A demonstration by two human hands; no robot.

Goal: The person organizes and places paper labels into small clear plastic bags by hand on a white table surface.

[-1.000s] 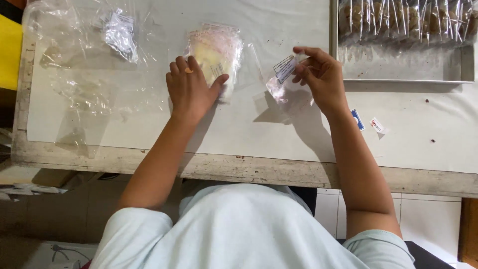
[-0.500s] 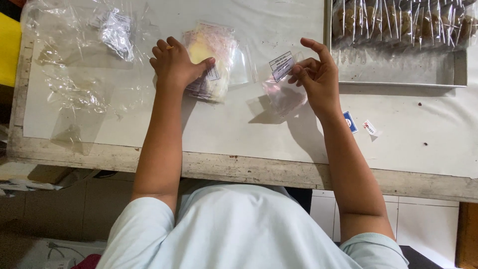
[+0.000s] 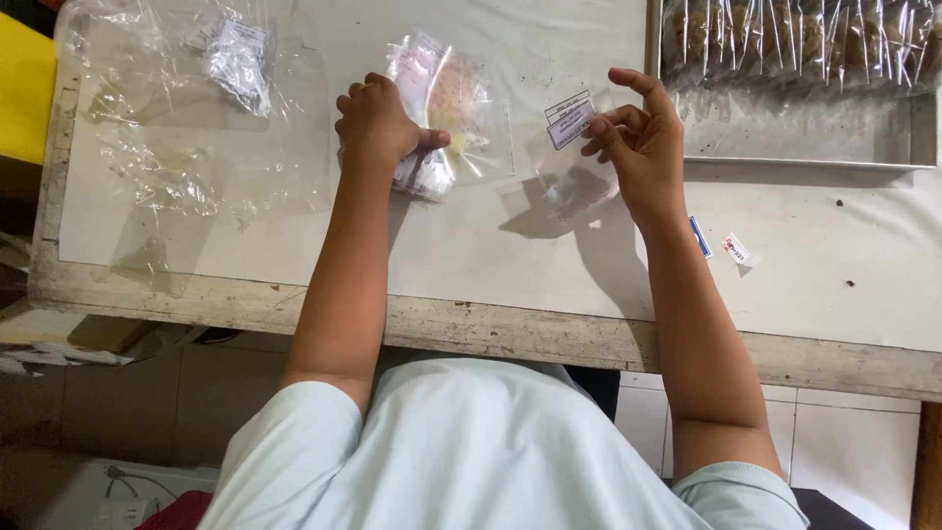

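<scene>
While leaning over the counter [image 3: 471, 245]: working with both hands near its far edge, forearms crossing the worn front edge.
Left hand [image 3: 378, 128]: curling closed over a wrapped pastry [image 3: 446, 108], thumb hooking across the clear wrapper, apparently pinning it flat so the film is not sliding on the white surface.
Wrapped pastry: lying near the middle of the far edge, pale round piece showing through the plastic, near end bunching under the palm.
Right hand [image 3: 638, 147]: pinching a small clear bag [image 3: 574, 167] between thumb and fingers, index finger lifting free; holding it just above the counter, seemingly to keep the mouth reachable.
Small clear bag: hanging from the fingertips, a white label [image 3: 567, 120] at its top, casting a shadow on the counter below.
Metal tray [image 3: 805, 147]: sitting at the far right corner, just beside the right hand, carrying a row of packed pastries [image 3: 795, 44] along its far side.
Loose plastic sheets [image 3: 167, 147]: spreading over the far left corner, well apart from both hands.
Small stickers [image 3: 721, 243]: lying toward the right, beside the right forearm.
Yellow object [image 3: 25, 93]: showing past the left edge; kind not telling.
</scene>
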